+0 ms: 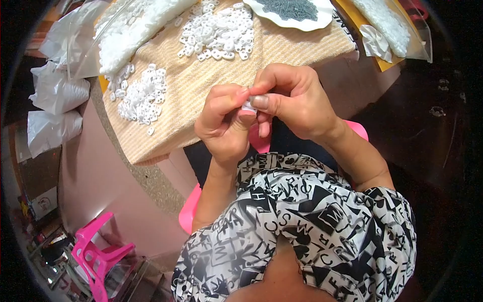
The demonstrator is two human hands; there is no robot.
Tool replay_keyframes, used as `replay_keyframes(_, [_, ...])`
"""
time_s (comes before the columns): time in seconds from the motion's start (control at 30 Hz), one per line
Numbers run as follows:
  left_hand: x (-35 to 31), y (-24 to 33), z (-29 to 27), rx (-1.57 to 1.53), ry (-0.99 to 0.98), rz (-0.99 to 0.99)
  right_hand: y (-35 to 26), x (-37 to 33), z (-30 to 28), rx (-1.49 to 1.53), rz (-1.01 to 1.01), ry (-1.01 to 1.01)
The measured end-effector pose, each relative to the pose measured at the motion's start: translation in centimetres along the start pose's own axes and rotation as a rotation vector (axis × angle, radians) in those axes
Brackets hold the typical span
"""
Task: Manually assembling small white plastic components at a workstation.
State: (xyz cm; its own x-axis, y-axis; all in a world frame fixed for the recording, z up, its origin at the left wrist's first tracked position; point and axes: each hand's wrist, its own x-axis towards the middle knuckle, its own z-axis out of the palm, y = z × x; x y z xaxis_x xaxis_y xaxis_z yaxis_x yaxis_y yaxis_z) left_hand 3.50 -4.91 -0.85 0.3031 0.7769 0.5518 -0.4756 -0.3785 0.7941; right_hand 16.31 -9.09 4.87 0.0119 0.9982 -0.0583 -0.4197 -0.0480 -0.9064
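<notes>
My left hand and my right hand meet in front of my body, just off the near edge of the towel-covered table. Both are closed, with thumbs and fingertips pinching a small white plastic piece between them. Most of that piece is hidden by my fingers. Beyond my hands, a pile of white oval plastic pieces with holes lies on the striped beige towel. To the left lies a second pile of smaller white pieces.
A white scalloped plate holds many tiny dark grey parts. Clear bags of white pieces lie at far left and far right. White plastic bags stand left of the table. A pink stool is at lower left.
</notes>
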Motion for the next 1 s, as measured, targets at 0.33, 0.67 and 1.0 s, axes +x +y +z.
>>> replay_keyframes(0.33, [0.2, -0.8, -0.8, -0.122, -0.005, -0.156, 0.3, 0.6, -0.6, 0.037, 0.101, 0.024])
replay_keyframes(0.67, [0.7, -0.1, -0.9, -0.412, 0.050, -0.308, 0.1, 0.9, -0.5, 0.021, 0.080, 0.057])
replay_keyframes(1.0, [0.1, -1.3, -0.8, -0.465, 0.011, -0.234, 0.0, 0.5, -0.5, -0.065, 0.069, 0.011])
